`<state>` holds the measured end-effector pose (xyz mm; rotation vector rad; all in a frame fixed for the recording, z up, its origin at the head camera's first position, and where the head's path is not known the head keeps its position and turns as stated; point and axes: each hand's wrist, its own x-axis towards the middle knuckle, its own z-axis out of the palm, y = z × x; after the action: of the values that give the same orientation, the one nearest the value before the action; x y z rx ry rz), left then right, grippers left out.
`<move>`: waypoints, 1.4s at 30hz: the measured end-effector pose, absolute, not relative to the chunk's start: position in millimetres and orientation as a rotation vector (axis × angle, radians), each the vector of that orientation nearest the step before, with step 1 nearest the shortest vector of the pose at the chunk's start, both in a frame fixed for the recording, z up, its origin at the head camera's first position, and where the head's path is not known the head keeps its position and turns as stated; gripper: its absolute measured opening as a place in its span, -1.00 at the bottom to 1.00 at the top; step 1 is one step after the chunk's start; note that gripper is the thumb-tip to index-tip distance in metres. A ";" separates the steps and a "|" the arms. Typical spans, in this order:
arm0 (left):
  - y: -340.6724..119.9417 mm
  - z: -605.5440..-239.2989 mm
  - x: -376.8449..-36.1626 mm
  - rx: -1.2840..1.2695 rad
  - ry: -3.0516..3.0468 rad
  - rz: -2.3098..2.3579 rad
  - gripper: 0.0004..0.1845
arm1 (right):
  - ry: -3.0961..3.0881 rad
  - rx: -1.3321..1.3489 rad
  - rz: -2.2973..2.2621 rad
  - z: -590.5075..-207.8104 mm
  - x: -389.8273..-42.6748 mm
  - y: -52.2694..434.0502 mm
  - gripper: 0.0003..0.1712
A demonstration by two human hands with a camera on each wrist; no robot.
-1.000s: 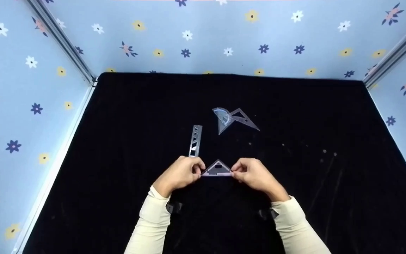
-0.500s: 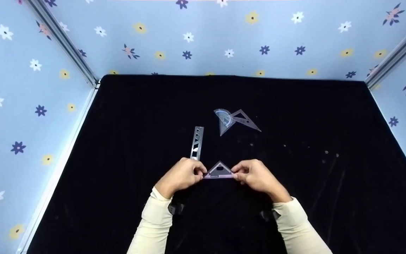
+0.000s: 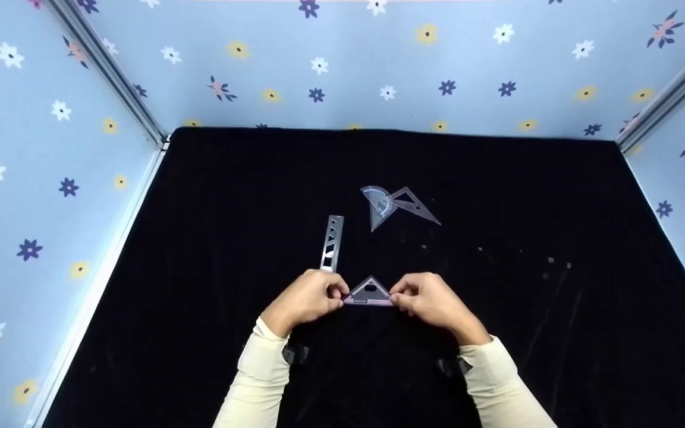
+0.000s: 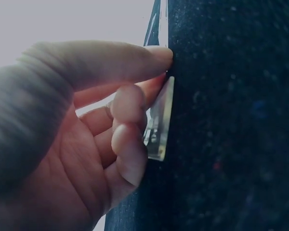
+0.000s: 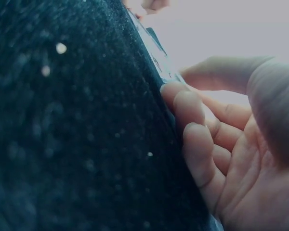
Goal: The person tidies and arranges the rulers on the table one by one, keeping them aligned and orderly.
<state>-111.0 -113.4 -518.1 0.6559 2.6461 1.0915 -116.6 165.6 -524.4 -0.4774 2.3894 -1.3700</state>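
A clear triangular set square (image 3: pixel 371 292) spans the gap between the two hands, its long edge toward the person and its peak pointing away. My left hand (image 3: pixel 307 300) pinches its left corner between thumb and fingers. At the opposite corner, my right hand (image 3: pixel 434 299) pinches it the same way. A clear ruler (image 3: pixel 332 241) with triangular cutouts lies just beyond the left hand, its near end hidden behind that hand. In the left wrist view, the ruler's end (image 4: pixel 160 127) shows behind the curled fingers. The right wrist view shows the set square (image 5: pixel 156 55) edge-on at the fingertips.
Farther back on the black cloth (image 3: pixel 247 196), a clear protractor (image 3: pixel 380 204) overlaps a second set square (image 3: pixel 415 206). Small pale specks (image 3: pixel 550 260) dot the cloth at right. Flower-patterned blue walls (image 3: pixel 378 65) enclose the back and sides.
Both hands keep their pinch on the set square, which has shifted only slightly. The whole head view has dropped a little in the frame; the other tools lie as before.
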 end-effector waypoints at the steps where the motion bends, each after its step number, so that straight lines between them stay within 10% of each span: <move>1: -113.5 -518.5 -110.8 0.653 2.647 1.093 -0.82 | 2.392 -0.478 -1.371 -524.7 -116.7 165.2 -0.94; 42: -110.5 -516.7 -109.0 0.548 2.591 1.153 -0.83 | 2.383 -0.437 -1.440 -527.6 -114.7 164.9 -0.93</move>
<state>-109.0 -110.5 -516.7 0.5480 2.5914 1.1527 -114.7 164.9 -527.6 -0.4370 2.3834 -1.4404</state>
